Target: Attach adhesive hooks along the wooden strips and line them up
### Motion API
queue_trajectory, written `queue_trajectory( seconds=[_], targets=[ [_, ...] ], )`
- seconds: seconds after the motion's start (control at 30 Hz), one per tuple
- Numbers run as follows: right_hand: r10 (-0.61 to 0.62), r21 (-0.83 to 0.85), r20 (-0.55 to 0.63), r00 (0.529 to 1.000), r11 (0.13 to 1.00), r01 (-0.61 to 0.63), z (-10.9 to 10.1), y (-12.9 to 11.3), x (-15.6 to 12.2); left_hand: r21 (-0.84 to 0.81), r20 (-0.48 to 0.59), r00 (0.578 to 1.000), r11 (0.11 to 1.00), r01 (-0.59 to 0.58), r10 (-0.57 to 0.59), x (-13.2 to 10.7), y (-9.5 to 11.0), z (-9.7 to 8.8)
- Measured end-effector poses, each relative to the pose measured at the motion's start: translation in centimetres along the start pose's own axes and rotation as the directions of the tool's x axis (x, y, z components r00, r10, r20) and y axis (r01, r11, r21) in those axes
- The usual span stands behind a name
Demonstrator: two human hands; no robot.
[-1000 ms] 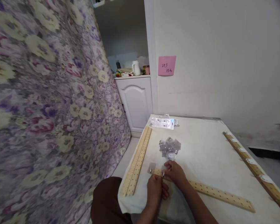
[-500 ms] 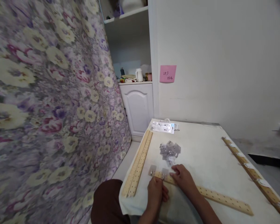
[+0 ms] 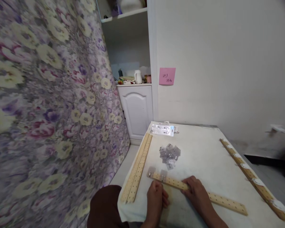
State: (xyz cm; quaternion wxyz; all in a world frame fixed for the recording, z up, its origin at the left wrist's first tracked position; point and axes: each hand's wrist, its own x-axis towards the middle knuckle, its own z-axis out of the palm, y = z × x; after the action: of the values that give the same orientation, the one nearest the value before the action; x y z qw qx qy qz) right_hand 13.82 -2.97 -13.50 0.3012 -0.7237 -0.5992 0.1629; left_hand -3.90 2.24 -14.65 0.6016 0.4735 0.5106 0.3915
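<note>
A pale wooden strip with rows of holes (image 3: 225,202) lies slantwise across the near part of the table. At its left end sit two clear plastic hook plates (image 3: 163,174) with small metal parts. My right hand (image 3: 198,192) grips the strip near its middle, fingers closed over it. Just below the strip's left part, my left hand (image 3: 155,197) is closed with its fingers curled; what it holds, if anything, is hidden. A pile of clear hook plates (image 3: 170,154) lies beyond the strip.
Two more holed wooden strips (image 3: 137,172) lie side by side along the table's left edge. A clear package (image 3: 161,129) rests at the far left corner. Along the right edge runs a strip with several round white pieces (image 3: 258,181). A flowered curtain (image 3: 59,114) hangs left.
My right hand has moved right along the strip, away from the hook plates, and now grips its middle. My left hand stays closed near the left end. The view has shifted slightly.
</note>
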Motion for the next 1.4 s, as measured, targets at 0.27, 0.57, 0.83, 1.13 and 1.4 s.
queue_trajectory(
  seconds=[0.27,0.57,0.83,1.13,1.4],
  targets=[
    [0.018,0.003,-0.051,0.999,1.000,-0.018,1.8,-1.5,0.7,-0.025,0.034,0.999,1.000,0.003,-0.002,0.1,-0.4,-0.1],
    [-0.006,0.043,-0.086,0.996,0.999,0.010,2.6,-0.8,0.7,0.033,0.042,0.999,0.999,0.005,-0.006,0.1,-0.3,-0.1],
    [0.106,0.143,-0.092,0.990,0.985,-0.092,2.0,-1.6,4.7,0.053,0.074,0.997,0.998,-0.018,0.014,0.1,-0.2,-0.2],
    [0.243,0.065,-0.113,0.963,0.969,-0.237,4.2,-2.9,8.5,0.029,0.095,0.995,1.000,0.008,-0.011,0.8,-0.7,-0.2],
    [0.249,0.067,-0.125,0.960,0.968,-0.242,3.3,-3.2,8.2,0.049,0.087,0.996,0.999,0.006,-0.010,0.9,-0.9,-0.2]
  ],
)
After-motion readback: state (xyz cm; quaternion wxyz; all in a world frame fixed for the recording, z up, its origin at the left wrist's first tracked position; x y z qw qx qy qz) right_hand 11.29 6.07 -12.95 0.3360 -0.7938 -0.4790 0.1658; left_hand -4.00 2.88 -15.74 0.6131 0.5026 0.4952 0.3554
